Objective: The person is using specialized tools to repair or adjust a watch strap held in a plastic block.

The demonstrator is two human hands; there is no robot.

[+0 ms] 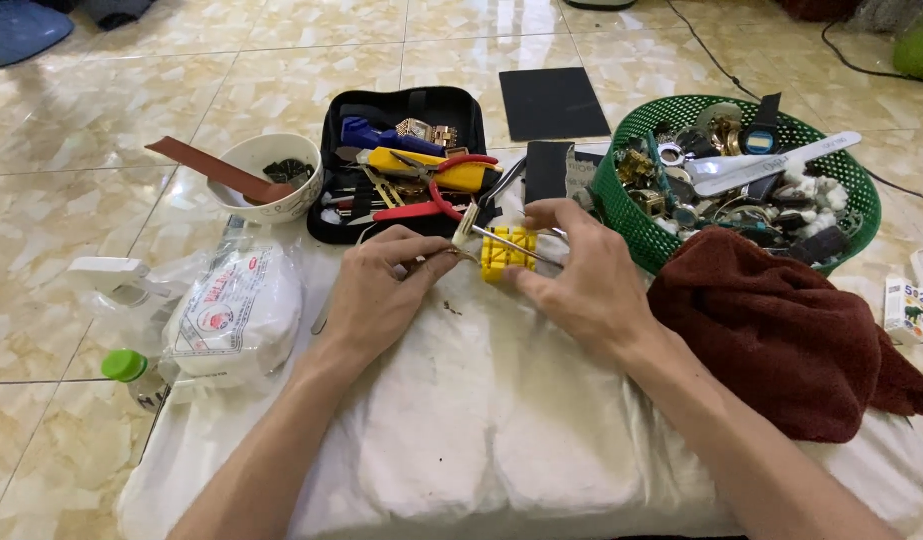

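Both hands (482, 275) on yellow block (508, 252)

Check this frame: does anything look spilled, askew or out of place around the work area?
Little stands out. A long brown strip sticks out askew over the white bowl's rim, and small dark specks lie on the white cloth below the hands.

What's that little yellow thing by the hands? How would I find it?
Start at the white cloth spread over the tiled floor, and follow both arms up to where the left hand and right hand meet. Between them sits a small yellow block with rows of slots, the only bright yellow piece on the cloth.
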